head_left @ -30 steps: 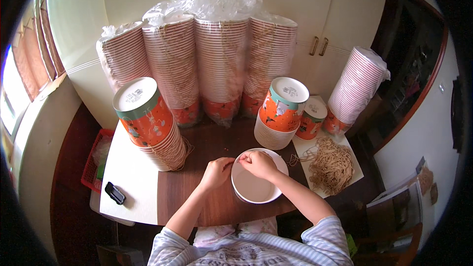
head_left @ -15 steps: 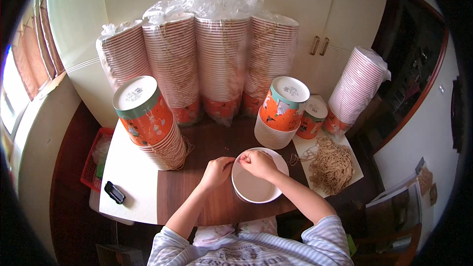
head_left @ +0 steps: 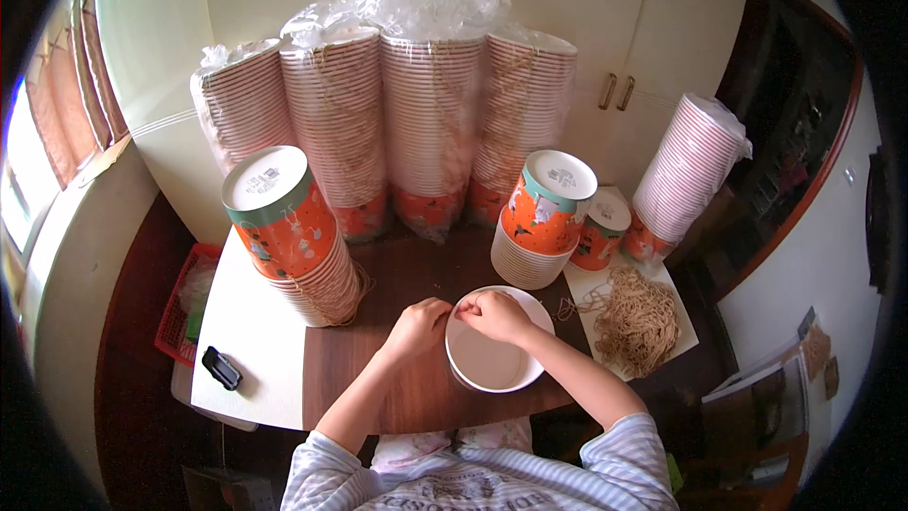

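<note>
A round white-lined paper bucket point(head_left: 497, 369) stands mouth-up on the brown strip of the table in front of me. My left hand point(head_left: 422, 325) is closed at the outside of its left rim, fingertips pressed together. Over the mouth reaches my right hand point(head_left: 494, 315), its fingers pinched just inside the same stretch of rim. The two hands' fingertips nearly meet across the bucket's wall. Whatever lies between them is too small or hidden to make out. To the right, a tangled heap of beige cord point(head_left: 639, 322) lies on the white tabletop, with loose strands trailing toward the bucket.
Upside-down orange bucket stacks stand left point(head_left: 284, 227) and right point(head_left: 539, 213), cord hanging from the left one. Another orange bucket point(head_left: 602, 227) sits behind the cord. Tall plastic-wrapped stacks point(head_left: 430, 123) line the back; one more wrapped stack point(head_left: 689, 156) leans right. A small black case point(head_left: 221, 369) lies left.
The whole view has shifted very slightly. Both hands stay at the bucket's left rim, with the right hand's fingers only a little changed in pose.
</note>
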Motion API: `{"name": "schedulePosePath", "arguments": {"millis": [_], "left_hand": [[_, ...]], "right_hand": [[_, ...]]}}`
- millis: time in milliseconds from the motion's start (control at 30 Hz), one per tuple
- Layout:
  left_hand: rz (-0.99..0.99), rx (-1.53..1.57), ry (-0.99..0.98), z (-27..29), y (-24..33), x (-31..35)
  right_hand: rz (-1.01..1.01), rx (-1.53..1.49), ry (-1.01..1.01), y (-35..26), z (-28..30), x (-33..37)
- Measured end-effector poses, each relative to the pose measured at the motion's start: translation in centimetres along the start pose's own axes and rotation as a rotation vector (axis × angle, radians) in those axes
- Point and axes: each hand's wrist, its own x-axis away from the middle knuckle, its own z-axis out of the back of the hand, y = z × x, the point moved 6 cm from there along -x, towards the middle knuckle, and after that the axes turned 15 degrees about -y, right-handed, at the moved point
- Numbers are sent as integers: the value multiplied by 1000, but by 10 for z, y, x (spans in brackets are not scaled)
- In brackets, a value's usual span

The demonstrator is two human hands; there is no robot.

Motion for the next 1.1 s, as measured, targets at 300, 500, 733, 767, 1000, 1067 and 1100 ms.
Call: {"name": "schedulePosePath", "arguments": {"millis": [300, 500, 733, 767, 1000, 1067, 1100], "left_hand": [[-59, 190, -238, -5, 26, 52], [-148, 646, -309, 14, 36, 90], [-366, 1331, -250, 27, 50, 91], [-373, 1432, -237, 27, 52, 91], [0, 1528, -38, 12, 40, 72], [225, 1310, 66, 6, 23, 69], [281, 1140, 48, 6, 20, 68]], "right_hand": [[164, 9, -436, -27, -15, 12], [282, 39, -348, -43, -12, 36], [225, -56, -128, -37, -22, 56], [226, -103, -69, -39, -22, 59], [285, -221, 145, -37, -19, 58], [280, -332, 154, -39, -14, 52], [260, -348, 177, -41, -10, 50]]}}
